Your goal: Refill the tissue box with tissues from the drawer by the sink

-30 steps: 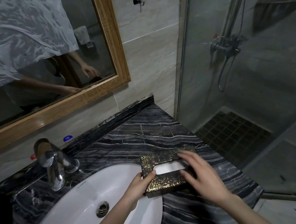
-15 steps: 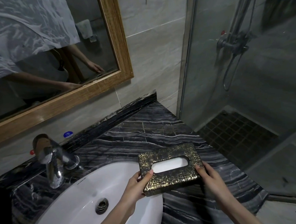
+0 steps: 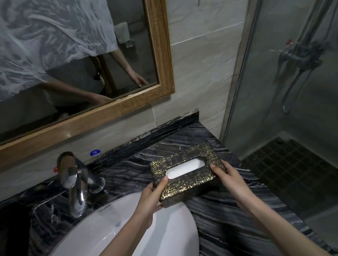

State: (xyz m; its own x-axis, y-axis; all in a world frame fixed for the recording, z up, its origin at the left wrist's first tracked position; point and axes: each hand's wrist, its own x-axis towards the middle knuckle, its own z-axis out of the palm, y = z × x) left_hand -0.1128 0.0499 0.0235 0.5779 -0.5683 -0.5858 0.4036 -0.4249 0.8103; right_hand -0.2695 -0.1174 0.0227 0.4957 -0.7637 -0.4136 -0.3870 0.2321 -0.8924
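Observation:
A black tissue box (image 3: 189, 183) with a gold crackle pattern is held just above the dark marble counter (image 3: 219, 213), to the right of the sink. White tissue shows through the oval slot in its top. My left hand (image 3: 151, 198) grips the box's near left corner, thumb on top. My right hand (image 3: 229, 178) holds its right end, thumb resting beside the slot. The drawer is out of sight.
A white basin (image 3: 119, 237) lies at the lower left under a chrome tap (image 3: 74, 185). A wood-framed mirror (image 3: 104, 116) hangs above. The glass shower screen (image 3: 259, 72) closes off the right side. The counter's right edge drops to the floor.
My right hand has moved from on top of the slot to the box's right end. The box now sits higher and farther back over the counter, held by both hands.

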